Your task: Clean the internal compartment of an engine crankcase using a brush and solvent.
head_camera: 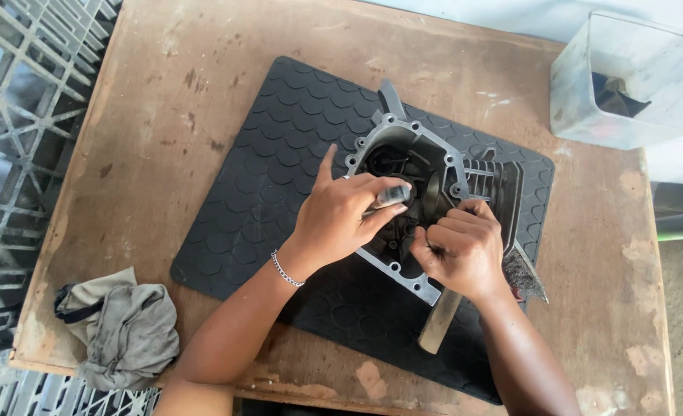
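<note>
My left hand [341, 219] pinches a grey metal rod [391, 195] inside the engine crankcase [434, 166]; my right hand [461, 250], fisted beside it, should brace steadily.

A worn brown wooden table [164, 115], scratched and stained, is filling most of the view in even daylight. A black rubber mat with a scale-like pattern [280, 146] is lying across its middle. A crumpled grey cloth [122, 327] is sitting at the near left corner. A translucent square plastic container [627, 77] is standing at the far right. Grey plastic lattice crates [25, 85] are showing at the left.
</note>
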